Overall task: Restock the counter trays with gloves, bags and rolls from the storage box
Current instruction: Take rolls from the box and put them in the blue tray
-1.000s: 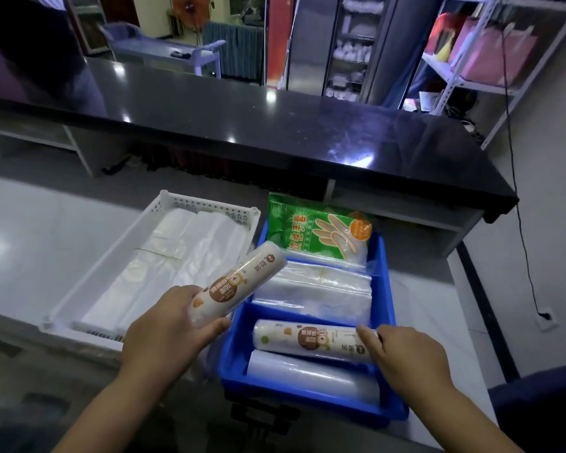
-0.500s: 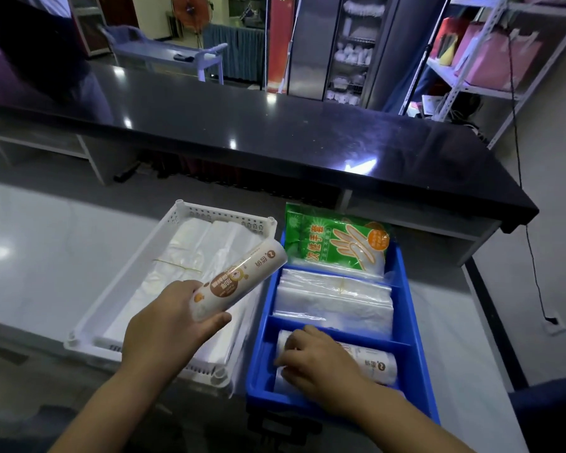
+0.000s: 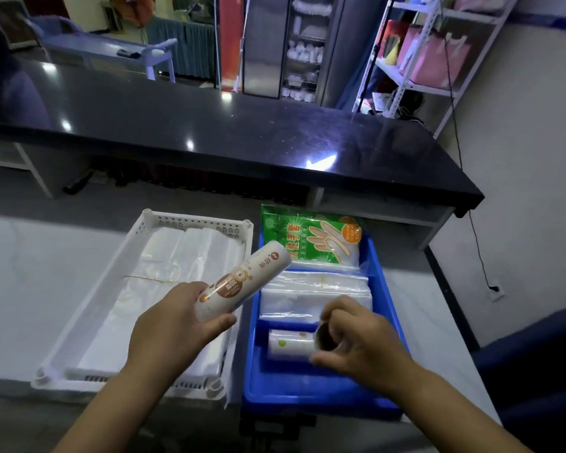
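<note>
In the head view, the right hand (image 3: 363, 341) has moved. Half a second ago it lay flat on top of a roll in the front part of the blue box (image 3: 384, 289). Now its fingers and thumb curl round the right end of that second roll (image 3: 290, 344). That end is tipped up, so the brown hole in the middle shows. The other end is low in the front part of the box.

The left hand (image 3: 177, 328) is where it was. It grips the first roll (image 3: 242, 286) by its near end, fingers wrapped round it. This roll points up and away, above the gap between the white tray (image 3: 138, 253) and the blue box.

The white tray sits just left of the box and holds flat plastic bags (image 3: 183, 273). A green glove pack (image 3: 311, 237) leans in the far end of the box. Clear bags (image 3: 314, 292) lie in the middle part.

The first roll hides a bit of the tray's right edge. The right hand hides the right end of the second roll.

Both tray and box sit on a grey top (image 3: 46, 273). Behind them is a black counter (image 3: 242, 135). A shelf (image 3: 422, 60) stands far right, and a cable (image 3: 471, 223) hangs down the wall.
</note>
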